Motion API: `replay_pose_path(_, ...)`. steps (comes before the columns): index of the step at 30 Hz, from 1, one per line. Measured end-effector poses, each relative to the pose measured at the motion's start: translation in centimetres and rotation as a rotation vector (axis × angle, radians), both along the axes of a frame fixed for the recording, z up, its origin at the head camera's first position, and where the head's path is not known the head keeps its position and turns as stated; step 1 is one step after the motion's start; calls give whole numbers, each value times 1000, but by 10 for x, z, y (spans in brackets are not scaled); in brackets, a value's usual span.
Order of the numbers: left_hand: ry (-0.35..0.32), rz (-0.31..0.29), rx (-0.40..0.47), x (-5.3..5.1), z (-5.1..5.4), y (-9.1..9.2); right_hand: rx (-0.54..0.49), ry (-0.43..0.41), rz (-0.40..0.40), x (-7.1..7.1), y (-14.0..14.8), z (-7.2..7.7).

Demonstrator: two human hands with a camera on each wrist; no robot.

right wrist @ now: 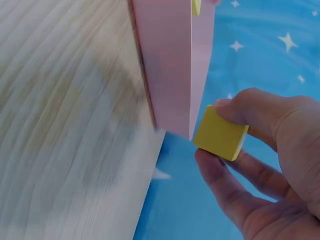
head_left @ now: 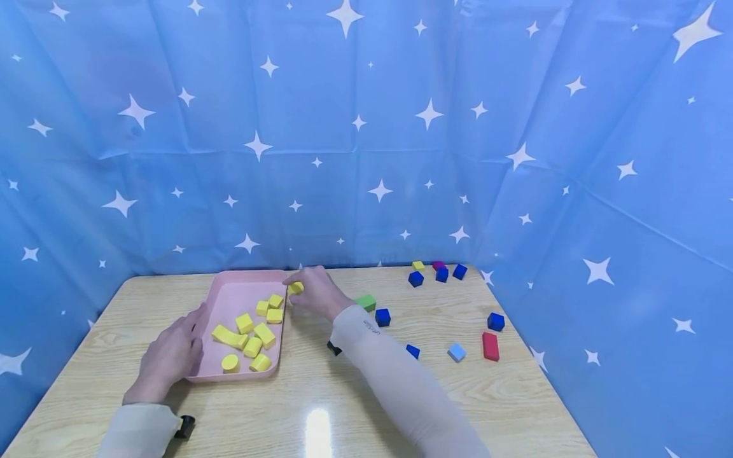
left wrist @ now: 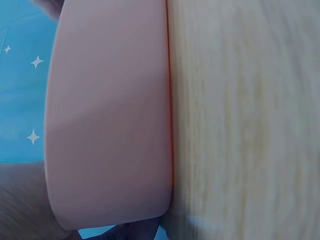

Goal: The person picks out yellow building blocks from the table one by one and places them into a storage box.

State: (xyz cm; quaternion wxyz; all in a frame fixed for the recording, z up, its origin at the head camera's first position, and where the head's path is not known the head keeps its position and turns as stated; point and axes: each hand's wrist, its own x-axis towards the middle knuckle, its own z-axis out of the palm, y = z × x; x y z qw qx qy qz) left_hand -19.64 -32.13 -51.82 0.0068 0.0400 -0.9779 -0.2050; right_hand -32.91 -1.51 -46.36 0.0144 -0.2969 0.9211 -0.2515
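Observation:
A pink tray (head_left: 235, 379) stands at the left of the table, holding several yellow blocks (head_left: 244, 323). My left hand (head_left: 170, 353) grips its left wall, with the thumb reaching over the rim. In the left wrist view, the tray's outer wall (left wrist: 110, 120) hides most of that hand. At the tray's far right corner, my right hand (head_left: 317, 291) pinches a yellow block (right wrist: 220, 133) between thumb and fingertips. This block is just outside the rim in the head view.
Right of the tray lie a green block (head_left: 366, 302), several dark blue blocks (head_left: 382, 317), a light blue block (head_left: 456, 352) and a red block (head_left: 490, 346). Another yellow block (head_left: 418, 266) lies near the back edge. A starry blue curtain (head_left: 366, 140) hangs behind the table.

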Motion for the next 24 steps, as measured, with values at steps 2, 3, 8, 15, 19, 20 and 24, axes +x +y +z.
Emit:
replay_pose_path(2, 0, 0, 1, 1, -1, 0, 8, 14, 6, 2, -10, -1)
replay_pose_path(3, 3, 2, -2, 1, -1, 0, 16, 15, 9, 2, -16, -1)
replay_pose_path(8, 6, -3, 1, 1, -2, 0, 58, 33, 33, 5, -40, -1)
replay_pose_path(15, 7, 3, 21, -1, 1, -2, 70, 8, 62, 6, -67, 4)
replay_pose_path(19, -6, 10, 33, -3, 1, -1, 108, -5, 31, 8, -78, 5)
replay_pose_path(20, -8, 13, 33, -3, 1, -1, 119, -1, 26, 9, -81, 6)
replay_pose_path(24, -10, 15, 34, -3, 0, -2, 161, -3, 17, 12, -96, 11)
